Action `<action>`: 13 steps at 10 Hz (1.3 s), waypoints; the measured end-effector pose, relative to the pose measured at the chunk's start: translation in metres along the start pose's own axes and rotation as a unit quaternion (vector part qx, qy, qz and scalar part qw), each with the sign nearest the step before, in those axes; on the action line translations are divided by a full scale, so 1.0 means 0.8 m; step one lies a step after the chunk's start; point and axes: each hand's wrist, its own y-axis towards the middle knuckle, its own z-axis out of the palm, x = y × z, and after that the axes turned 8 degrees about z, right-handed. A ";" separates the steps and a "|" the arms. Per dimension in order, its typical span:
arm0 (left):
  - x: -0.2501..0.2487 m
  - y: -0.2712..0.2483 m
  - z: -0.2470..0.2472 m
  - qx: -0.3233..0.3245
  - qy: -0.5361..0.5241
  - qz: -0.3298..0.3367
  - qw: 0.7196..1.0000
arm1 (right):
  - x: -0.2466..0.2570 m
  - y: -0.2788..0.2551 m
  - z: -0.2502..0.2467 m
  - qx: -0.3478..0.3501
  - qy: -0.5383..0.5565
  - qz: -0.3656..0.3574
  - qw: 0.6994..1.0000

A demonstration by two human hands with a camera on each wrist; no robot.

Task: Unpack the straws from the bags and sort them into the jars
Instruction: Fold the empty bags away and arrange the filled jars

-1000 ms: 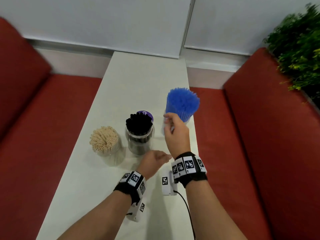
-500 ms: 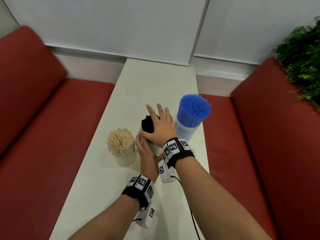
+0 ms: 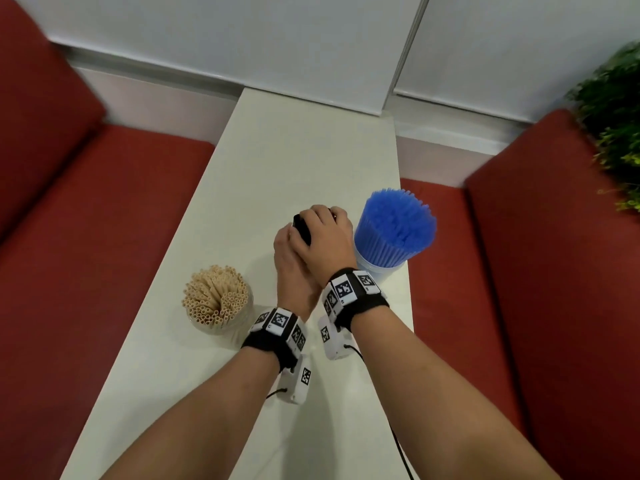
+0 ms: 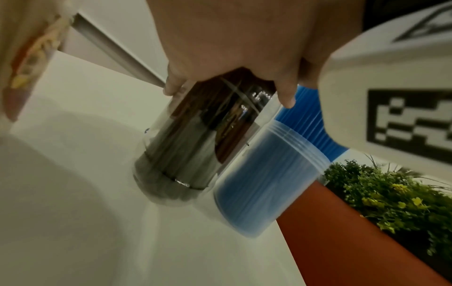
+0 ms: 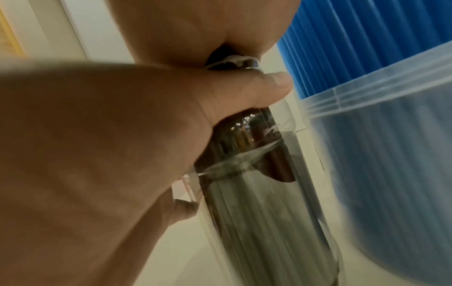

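Three jars stand on the white table (image 3: 294, 150). The middle glass jar of black straws (image 3: 300, 226) (image 4: 183, 145) (image 5: 257, 193) is mostly covered by both hands. My left hand (image 3: 291, 265) (image 5: 97, 135) grips its side, thumb across the glass near the rim. My right hand (image 3: 322, 237) (image 4: 229, 63) cups its top, fingers curled down over the straw ends onto the rim. Close on the right stands a plastic jar of blue straws (image 3: 398, 233) (image 4: 264, 183) (image 5: 391, 154). To the left stands a jar of beige paper straws (image 3: 216, 299). No bags are in sight.
Red bench seats (image 3: 104, 220) (image 3: 554, 271) flank the narrow table on both sides. A green plant (image 3: 616, 133) sits behind the right bench. The table's far end meets a white wall. The blue jar stands near the table's right edge.
My right hand left the blue straws, crossed to the black straw jar and curled its fingers over the top. My left hand rose from the table and took hold of the jar's side.
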 end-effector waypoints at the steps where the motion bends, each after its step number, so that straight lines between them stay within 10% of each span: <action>1: -0.001 0.017 -0.002 -0.016 -0.007 -0.020 1.000 | -0.001 0.019 0.000 0.020 0.004 0.014 1.000; 5: -0.003 0.045 -0.009 0.040 -0.090 -0.077 0.992 | 0.013 0.036 -0.043 -0.097 0.079 0.045 0.991; 8: -0.021 0.042 -0.011 0.000 -0.112 -0.021 0.993 | 0.012 0.034 -0.004 0.086 -0.145 0.016 0.986; 13: -0.011 0.046 -0.016 0.057 -0.046 -0.073 0.995 | 0.003 -0.038 -0.002 -0.129 0.202 0.070 0.968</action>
